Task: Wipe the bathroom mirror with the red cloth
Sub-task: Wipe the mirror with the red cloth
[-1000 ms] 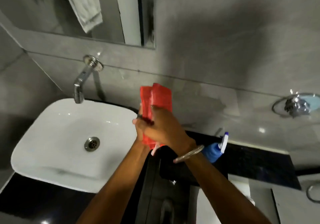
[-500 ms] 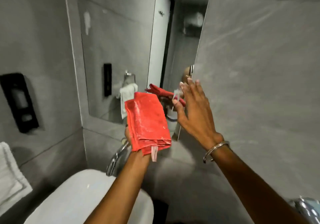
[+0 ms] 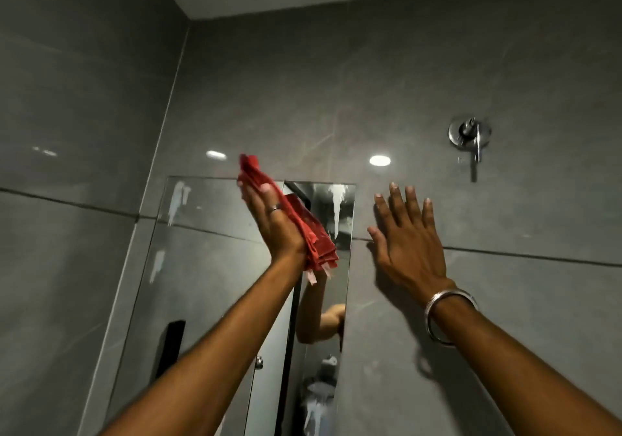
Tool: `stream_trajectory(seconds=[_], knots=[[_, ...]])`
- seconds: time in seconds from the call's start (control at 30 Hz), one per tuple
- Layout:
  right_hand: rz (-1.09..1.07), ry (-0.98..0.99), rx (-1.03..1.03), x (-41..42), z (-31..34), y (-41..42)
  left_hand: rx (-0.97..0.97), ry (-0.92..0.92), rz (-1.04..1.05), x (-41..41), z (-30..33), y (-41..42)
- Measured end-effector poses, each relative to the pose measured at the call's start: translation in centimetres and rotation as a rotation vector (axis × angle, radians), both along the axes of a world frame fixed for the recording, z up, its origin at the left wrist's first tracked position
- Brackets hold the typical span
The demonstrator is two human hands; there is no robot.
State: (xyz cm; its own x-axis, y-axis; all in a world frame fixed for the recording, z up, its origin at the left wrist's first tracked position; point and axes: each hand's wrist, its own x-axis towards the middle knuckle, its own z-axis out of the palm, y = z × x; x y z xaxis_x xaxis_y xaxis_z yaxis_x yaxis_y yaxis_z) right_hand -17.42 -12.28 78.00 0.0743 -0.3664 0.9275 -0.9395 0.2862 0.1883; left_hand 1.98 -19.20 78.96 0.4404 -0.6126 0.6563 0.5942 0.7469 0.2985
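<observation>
The mirror (image 3: pixel 215 267) is a tall pane on the grey tiled wall, with white streaks of foam or spray running down near its top edge. My left hand (image 3: pixel 272 223) presses the folded red cloth (image 3: pixel 303 227) flat against the mirror's upper part, fingers straight; the cloth's top corner sticks up past the mirror's top edge. My right hand (image 3: pixel 407 243) rests flat with fingers spread on the wall tile just right of the mirror. A metal bangle sits on that wrist.
A chrome wall fitting (image 3: pixel 470 136) with a hanging lever is mounted high on the right wall. A black wall panel (image 3: pixel 170 344) shows as a reflection low in the mirror. The corner between two tiled walls runs down on the left of the mirror.
My view has tilted up from the sink to the top of the mirror. The left hand has raised the red cloth onto the glass, and the right hand has moved onto the wall beside it.
</observation>
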Motion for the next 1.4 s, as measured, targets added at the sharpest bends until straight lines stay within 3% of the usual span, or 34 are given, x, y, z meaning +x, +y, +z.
stream_trajectory(seconds=[0.1, 0.2, 0.27, 0.47, 0.73, 1.07, 1.23, 1.4], knots=[[-0.029, 0.017, -0.022, -2.1, 0.9, -1.4, -0.077, -0.471, 0.439, -3.9, 3.0, -1.3], [-0.042, 0.084, -0.093, -3.4, 0.7, -2.7, 0.018, -0.868, 0.904, -7.7, 2.2, -4.1], [-0.042, 0.11, -0.131, -3.6, 0.7, -3.1, 0.062, -0.876, 1.01, -8.3, 2.4, -4.8], [-0.022, 0.113, -0.13, -3.6, 0.7, -3.0, 0.065, -0.918, 1.064, -8.9, 2.4, -4.8], [-0.038, 0.087, -0.125, -2.7, -0.9, -2.8, -0.047, -0.973, 1.089, -9.5, -4.2, -4.7], [-0.041, 0.081, -0.133, -2.7, -1.2, -3.0, -0.033, -0.976, 1.073, -9.3, 2.7, -4.1], [-0.025, 0.074, -0.157, -2.4, -3.4, -3.2, -0.026, -0.943, 1.119, -9.5, 0.3, -4.5], [0.034, 0.03, -0.195, -1.7, -8.7, -3.6, -0.041, -0.945, 1.121, -9.5, -6.1, -4.2]])
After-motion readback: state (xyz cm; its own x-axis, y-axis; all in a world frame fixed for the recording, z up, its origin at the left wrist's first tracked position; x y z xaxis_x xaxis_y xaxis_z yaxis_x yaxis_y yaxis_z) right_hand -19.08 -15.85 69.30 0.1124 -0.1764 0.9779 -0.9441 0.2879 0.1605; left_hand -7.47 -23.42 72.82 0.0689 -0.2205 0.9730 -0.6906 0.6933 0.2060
